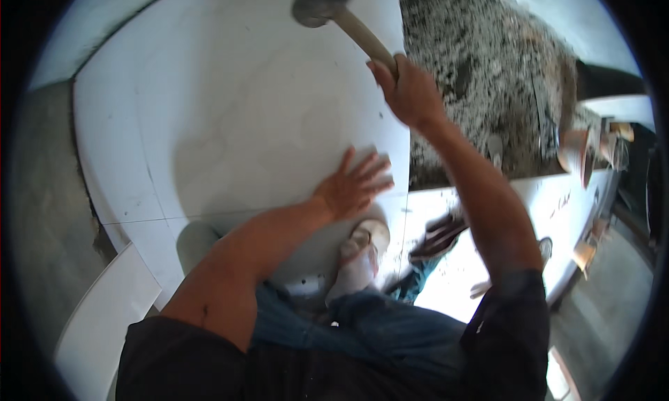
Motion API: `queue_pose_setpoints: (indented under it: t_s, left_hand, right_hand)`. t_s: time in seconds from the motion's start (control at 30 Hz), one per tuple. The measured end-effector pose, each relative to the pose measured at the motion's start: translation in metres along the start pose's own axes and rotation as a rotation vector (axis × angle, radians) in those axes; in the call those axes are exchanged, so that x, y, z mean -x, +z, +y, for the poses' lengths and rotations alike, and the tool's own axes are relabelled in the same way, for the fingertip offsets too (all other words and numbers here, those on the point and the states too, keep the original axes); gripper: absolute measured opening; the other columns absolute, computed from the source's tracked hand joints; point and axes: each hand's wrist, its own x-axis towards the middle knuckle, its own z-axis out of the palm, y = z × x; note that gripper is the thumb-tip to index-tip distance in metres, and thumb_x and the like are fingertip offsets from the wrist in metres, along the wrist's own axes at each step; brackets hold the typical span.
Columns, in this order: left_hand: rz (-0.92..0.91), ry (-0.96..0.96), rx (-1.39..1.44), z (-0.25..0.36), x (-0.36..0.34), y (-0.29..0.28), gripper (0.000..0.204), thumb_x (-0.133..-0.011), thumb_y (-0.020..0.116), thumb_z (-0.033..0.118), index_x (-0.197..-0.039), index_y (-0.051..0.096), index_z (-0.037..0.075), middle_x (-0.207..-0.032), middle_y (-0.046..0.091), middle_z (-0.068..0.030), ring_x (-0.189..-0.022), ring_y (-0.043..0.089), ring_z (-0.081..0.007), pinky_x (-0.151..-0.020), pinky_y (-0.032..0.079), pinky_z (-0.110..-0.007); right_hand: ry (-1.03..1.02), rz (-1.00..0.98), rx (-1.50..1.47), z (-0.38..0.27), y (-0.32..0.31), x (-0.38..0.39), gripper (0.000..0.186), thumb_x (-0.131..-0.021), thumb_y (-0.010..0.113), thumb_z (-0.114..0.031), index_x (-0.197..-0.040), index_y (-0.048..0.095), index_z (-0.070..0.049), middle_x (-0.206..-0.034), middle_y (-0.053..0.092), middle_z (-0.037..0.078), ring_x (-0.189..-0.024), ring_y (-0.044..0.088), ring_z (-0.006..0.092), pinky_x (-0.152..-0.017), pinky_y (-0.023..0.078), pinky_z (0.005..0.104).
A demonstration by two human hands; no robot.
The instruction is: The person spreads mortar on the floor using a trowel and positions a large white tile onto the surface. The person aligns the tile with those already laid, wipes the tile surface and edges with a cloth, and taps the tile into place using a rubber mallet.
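Wooden-handled grey rubber mallet (323,2): head-heavy, stiff; right hand (411,94) grip clenched low on handle. Left hand (354,185) spread flat on large white floor tile (237,108), likely brittle.

dark short sleeves, blue jeans, pale sandal (369,235)

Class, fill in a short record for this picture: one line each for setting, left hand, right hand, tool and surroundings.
setting: large white floor tile beside a rough mortar bed
left hand: flat on the tile, fingers spread
right hand: gripping the mallet handle
tool: mallet, head raised over the tile
surroundings: sandalled foot, loose tile at lower left
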Motion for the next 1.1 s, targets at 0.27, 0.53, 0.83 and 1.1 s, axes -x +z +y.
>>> queue_pose_setpoints:
  t_s: [0.27, 0.53, 0.83, 1.1]
  left_hand:
    - [-0.243, -0.161, 0.133, -0.032, -0.011, -0.036, 0.093, -0.077, 0.041, 0.081, -0.152, 0.017, 0.031, -0.160, 0.003, -0.0095, -0.146, -0.002, -0.0377, -0.106, 0.002, -0.073]
    - [-0.331, -0.137, 0.109, -0.031, -0.018, -0.044, 0.088, -0.079, 0.041, 0.079, -0.151, 0.019, 0.033, -0.160, 0.005, -0.0093, -0.146, 0.004, -0.0377, -0.106, 0.007, -0.072]
    - [-0.260, -0.111, 0.143, -0.037, -0.014, -0.041, 0.086, -0.080, 0.044, 0.075, -0.151, 0.020, 0.033, -0.160, 0.006, -0.0092, -0.146, 0.006, -0.0359, -0.109, 0.010, -0.068]
    - [-0.158, -0.077, 0.198, -0.039, -0.008, -0.037, 0.083, -0.081, 0.049, 0.071, -0.150, 0.026, 0.031, -0.160, 0.009, -0.0084, -0.147, 0.005, -0.0329, -0.111, 0.006, -0.066]
  right_hand:
    - [-0.021, 0.071, -0.190, -0.027, -0.001, -0.059, 0.041, -0.097, 0.048, -0.040, -0.094, 0.050, 0.000, -0.082, 0.064, 0.026, -0.077, 0.064, 0.0429, -0.068, 0.049, 0.0494]
    - [0.057, -0.051, -0.144, -0.027, 0.007, -0.083, 0.032, -0.099, 0.045, -0.034, -0.099, 0.041, -0.003, -0.074, 0.062, 0.027, -0.073, 0.062, 0.0486, -0.065, 0.050, 0.0555]
    - [0.228, -0.156, 0.027, -0.026, 0.006, -0.078, 0.038, -0.099, 0.040, -0.041, -0.101, 0.048, -0.004, -0.073, 0.062, 0.028, -0.075, 0.061, 0.0499, -0.069, 0.047, 0.0575]
    - [-0.168, 0.156, 0.058, 0.038, 0.021, -0.087, 0.030, -0.100, 0.035, -0.024, -0.095, 0.055, -0.003, -0.087, 0.061, 0.022, -0.086, 0.061, 0.0439, -0.073, 0.048, 0.0517]
